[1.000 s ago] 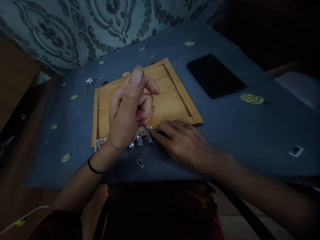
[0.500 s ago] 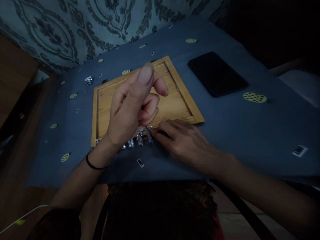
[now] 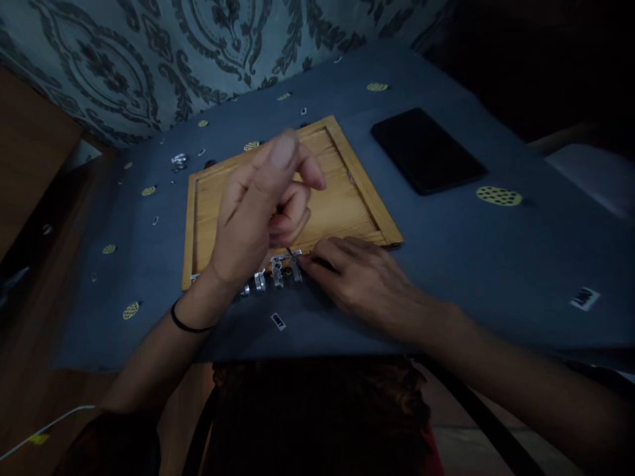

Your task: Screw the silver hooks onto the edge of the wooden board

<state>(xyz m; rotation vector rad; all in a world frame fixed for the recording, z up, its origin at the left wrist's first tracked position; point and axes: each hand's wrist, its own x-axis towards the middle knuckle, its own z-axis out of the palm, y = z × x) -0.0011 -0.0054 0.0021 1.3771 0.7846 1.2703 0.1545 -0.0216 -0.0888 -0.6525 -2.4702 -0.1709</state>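
A shallow wooden tray point(image 3: 347, 198) lies on a blue cloth point(image 3: 471, 264). Along its near rim stands a row of small silver metal pieces point(image 3: 278, 271). My left hand point(image 3: 258, 211) hovers raised above the tray, thumb up and fingers curled inward; whether they hold anything is hidden. My right hand point(image 3: 362, 277) rests on the cloth at the tray's near right corner, fingers together, its tips pressed against the rightmost metal piece with a thin dark tool or wire.
A black phone point(image 3: 426, 152) lies face down right of the tray. Yellow perforated discs point(image 3: 499, 196), tiny labels point(image 3: 278, 322) and loose metal bits point(image 3: 177, 160) are scattered on the cloth. A patterned fabric hangs behind; the table's near edge is close to my body.
My left hand has shifted slightly and its fingers have moved a little above the tray. My right hand has stayed at the metal pieces.
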